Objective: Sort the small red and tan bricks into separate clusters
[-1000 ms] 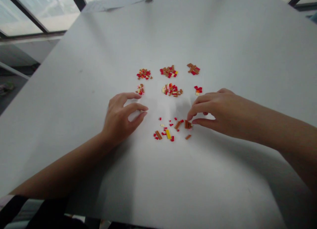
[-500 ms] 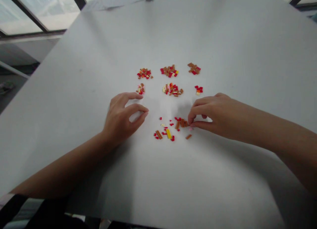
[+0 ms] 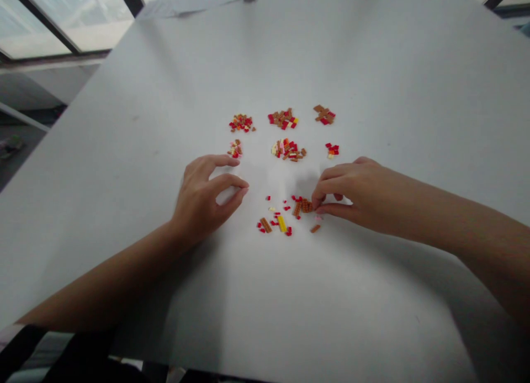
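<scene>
My left hand [image 3: 207,195] rests on the white table [image 3: 256,294], left of a loose scatter of small building bricks. Its thumb and index fingertips meet in a pinch; whatever is between them, if anything, is too small to make out. At the scatter's right side, my right hand [image 3: 343,190] has thumb and index finger closed at the edge of some brown bricks [image 3: 307,206]. A yellow brick [image 3: 282,223], a long brown brick [image 3: 265,225], a small brown brick [image 3: 315,228] and several tiny red pieces lie around them.
Beyond my hands, sorted brick piles form two rows: a mixed pile [image 3: 241,123], a brown-and-red pile [image 3: 284,118] and a brown pile [image 3: 324,115] behind; a small pile [image 3: 236,149], a larger mixed pile [image 3: 289,150] and a red pile [image 3: 332,150] in front.
My right hand has shifted slightly left, its fingertips now closer against the brown bricks. My left hand and the piles have not visibly moved.
</scene>
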A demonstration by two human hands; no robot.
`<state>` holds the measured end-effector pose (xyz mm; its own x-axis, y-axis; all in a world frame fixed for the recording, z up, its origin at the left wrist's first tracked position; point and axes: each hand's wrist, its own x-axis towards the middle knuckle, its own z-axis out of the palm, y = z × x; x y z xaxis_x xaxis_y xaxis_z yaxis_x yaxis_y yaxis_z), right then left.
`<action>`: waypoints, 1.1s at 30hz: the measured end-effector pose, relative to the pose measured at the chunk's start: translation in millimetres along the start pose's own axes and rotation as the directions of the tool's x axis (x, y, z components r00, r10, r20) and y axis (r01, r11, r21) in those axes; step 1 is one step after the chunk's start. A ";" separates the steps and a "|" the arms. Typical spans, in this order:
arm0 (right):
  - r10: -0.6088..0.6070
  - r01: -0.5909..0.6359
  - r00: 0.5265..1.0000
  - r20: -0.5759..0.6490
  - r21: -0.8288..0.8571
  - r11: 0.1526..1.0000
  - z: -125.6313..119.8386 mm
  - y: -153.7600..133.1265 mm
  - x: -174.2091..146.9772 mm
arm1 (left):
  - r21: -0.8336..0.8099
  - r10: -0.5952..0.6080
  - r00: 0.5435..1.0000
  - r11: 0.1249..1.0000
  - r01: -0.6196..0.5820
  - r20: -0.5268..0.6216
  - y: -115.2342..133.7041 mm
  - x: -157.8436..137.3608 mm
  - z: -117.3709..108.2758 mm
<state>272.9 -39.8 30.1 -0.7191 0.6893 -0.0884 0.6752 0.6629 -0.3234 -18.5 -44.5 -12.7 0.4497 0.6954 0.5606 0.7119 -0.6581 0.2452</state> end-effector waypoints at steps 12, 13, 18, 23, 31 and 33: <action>0.069 -0.065 0.989 -0.131 0.030 0.997 -1.3 -18.0 7.1 | 0.036 0.098 0.995 0.995 -0.097 -0.023 6.0 1.9 -1.5; 0.078 -0.074 0.989 -0.127 0.032 0.997 -0.3 -19.4 7.5 | 0.041 0.110 0.994 0.993 -0.109 -0.023 6.6 1.9 -1.4; 0.098 -0.089 0.987 -0.127 0.073 0.993 4.7 -23.9 10.8 | 0.072 0.105 0.994 0.992 -0.102 -0.038 8.5 1.5 -1.5; 0.056 -0.022 0.970 -0.237 0.144 0.989 11.6 -28.3 25.3 | 0.045 -0.082 0.993 0.995 0.086 -0.081 5.6 3.7 -4.0; 0.057 0.002 0.946 -0.318 0.181 0.984 30.1 -36.1 74.1 | -0.005 -0.201 0.977 0.980 0.201 -0.066 -1.9 4.7 -4.8; 0.062 0.005 0.938 -0.341 0.194 0.981 33.0 -37.9 82.5 | -0.002 -0.200 0.978 0.980 0.200 -0.064 -1.8 4.5 -5.2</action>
<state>182.5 -17.7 4.0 -0.5761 0.7876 0.2185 0.6264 0.5972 -0.5009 -20.5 -41.7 -6.5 0.2626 0.7928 0.5500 0.7866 -0.5060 0.3539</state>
